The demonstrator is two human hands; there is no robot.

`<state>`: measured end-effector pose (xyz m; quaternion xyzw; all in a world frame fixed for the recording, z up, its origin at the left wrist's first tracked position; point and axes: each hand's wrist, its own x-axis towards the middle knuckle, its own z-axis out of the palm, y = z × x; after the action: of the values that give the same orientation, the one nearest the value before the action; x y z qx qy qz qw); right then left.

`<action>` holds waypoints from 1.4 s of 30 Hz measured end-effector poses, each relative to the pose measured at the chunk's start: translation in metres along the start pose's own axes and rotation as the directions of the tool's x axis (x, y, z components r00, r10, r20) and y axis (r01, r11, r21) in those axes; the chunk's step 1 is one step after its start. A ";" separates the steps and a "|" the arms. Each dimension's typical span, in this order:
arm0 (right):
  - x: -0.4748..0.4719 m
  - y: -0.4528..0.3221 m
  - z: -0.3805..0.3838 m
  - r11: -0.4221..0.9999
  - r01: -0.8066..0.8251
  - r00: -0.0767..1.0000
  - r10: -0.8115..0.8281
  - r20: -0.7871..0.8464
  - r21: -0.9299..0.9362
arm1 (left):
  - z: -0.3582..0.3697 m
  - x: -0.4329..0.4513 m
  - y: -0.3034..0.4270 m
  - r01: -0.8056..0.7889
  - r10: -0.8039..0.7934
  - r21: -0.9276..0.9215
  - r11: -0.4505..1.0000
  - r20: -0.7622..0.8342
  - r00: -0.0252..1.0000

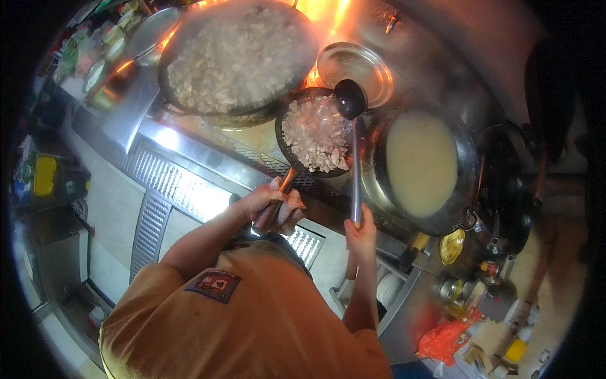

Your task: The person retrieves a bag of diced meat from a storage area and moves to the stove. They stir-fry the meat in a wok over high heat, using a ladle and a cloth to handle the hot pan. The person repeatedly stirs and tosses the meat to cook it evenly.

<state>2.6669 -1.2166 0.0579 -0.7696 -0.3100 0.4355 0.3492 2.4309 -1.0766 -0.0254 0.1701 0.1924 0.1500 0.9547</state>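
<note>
My left hand (261, 203) grips the handle (289, 179) of a small black wok, with a stained cloth (289, 213) bunched around the grip. Pale chopped meat (317, 135) fills the small wok (280, 142). In my right hand (362, 232) is the long metal handle of a ladle. Its black bowl (351, 98) lies over the small wok's far right rim; whether it touches the rim I cannot tell. Steam rises from a much larger wok (163, 90) at the upper left, full of similar chopped pieces (232, 61).
Flames (326, 19) flare behind the large wok. A round metal pan (355, 71) stands beyond the ladle. Right of the small wok sits a wok (466, 161) of pale cloudy liquid (423, 163). A red plastic bag (445, 338) and condiment containers lie at the lower right.
</note>
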 end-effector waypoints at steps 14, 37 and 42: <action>0.254 -0.033 0.041 0.992 0.041 0.999 -0.038 -0.026 0.122 | 0.008 -0.048 0.006 0.034 -0.028 0.030 0.999 -0.175 0.984; 0.072 -0.024 0.001 0.880 0.209 0.925 -0.320 -0.206 -0.427 | -0.003 -0.039 -0.002 0.002 -0.001 -0.019 1.000 0.038 0.999; 0.208 -0.038 0.035 0.721 0.262 0.807 -0.528 -0.264 -0.642 | 0.002 -0.049 0.001 0.061 -0.056 0.040 0.997 -0.111 0.992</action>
<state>2.7187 -1.0230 -0.0191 -0.8270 -0.5029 0.0527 0.2456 2.3881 -1.0934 -0.0072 0.1767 0.2530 0.1268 0.9427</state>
